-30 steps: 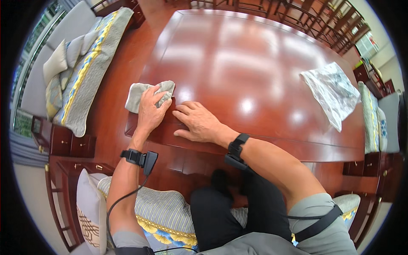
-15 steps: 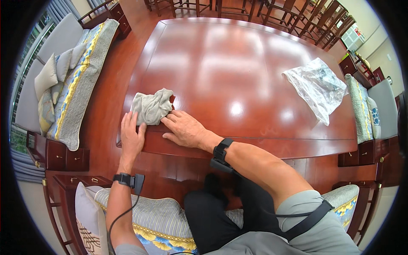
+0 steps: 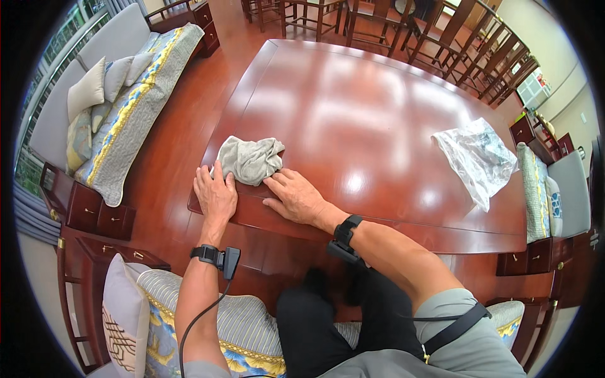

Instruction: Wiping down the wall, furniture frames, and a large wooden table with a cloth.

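Observation:
A crumpled grey-green cloth (image 3: 249, 162) lies bunched near the front left corner of the glossy red-brown wooden table (image 3: 353, 151). My left hand (image 3: 216, 194) rests at the cloth's near left side, palm down, fingers spread, fingertips touching or just beside its lower edge. On the other side, my right hand (image 3: 296, 196) lies low over the tabletop with fingers stretched toward the cloth and thumb apart. Its fingertips meet the cloth's lower right edge. Neither hand visibly grips the fabric. Black straps with small devices are on both wrists, and a cable runs from the left one.
A clear plastic bag (image 3: 482, 160) lies crumpled on the table's right part. Cushioned wooden sofas stand at left (image 3: 135, 107) and right (image 3: 535, 189), with wooden chairs (image 3: 378, 25) beyond the far edge. A patterned seat (image 3: 246, 327) is beneath me.
The whole view has shifted, so table and hands sit further right in it. The cloth's folds look slightly different; both hands stay beside it.

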{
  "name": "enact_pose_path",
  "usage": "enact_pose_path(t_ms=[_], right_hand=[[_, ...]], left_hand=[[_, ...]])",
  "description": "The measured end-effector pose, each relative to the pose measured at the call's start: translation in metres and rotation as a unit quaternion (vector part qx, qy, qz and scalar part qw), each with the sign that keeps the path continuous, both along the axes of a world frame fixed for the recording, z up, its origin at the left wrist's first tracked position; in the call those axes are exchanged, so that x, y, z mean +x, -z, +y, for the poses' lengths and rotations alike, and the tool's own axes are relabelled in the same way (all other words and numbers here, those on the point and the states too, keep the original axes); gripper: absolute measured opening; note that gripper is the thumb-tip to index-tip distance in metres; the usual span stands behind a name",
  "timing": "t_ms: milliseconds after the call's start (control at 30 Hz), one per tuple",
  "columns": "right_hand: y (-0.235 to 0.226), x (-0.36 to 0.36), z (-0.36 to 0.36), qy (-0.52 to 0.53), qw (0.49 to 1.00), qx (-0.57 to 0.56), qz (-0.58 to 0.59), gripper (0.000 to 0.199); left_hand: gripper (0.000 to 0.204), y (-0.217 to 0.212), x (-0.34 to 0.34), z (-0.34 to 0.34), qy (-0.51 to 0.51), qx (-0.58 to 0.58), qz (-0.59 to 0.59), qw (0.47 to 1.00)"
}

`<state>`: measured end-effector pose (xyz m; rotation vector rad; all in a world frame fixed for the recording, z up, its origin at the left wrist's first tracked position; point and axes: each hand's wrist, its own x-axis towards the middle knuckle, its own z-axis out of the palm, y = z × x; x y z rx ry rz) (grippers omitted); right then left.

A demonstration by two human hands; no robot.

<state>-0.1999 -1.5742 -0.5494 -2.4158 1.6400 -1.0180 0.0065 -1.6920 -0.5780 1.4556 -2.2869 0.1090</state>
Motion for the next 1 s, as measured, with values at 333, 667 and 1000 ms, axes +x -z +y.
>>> enact_pose_path(t_ms=[333,667,1000], right_hand=[[-0.027,0.012,-0.014,-0.115,0.992,-0.047,0.012,0.037],[0.004,0.007,-0.087,0.032,0.996,-0.031,0.078,0.039],[0.005,-0.205,-0.021,0.3,0.943,-0.057,0.135,0.031]], left_hand=[[0.057,0.004,0.003,0.004,-0.02,-0.003,0.106,0.994],[0.054,0.005,0.001,-0.001,-0.038,0.019,0.099,0.994],[0.057,0.0,-0.001,0.004,-0.037,0.02,0.069,0.997]])
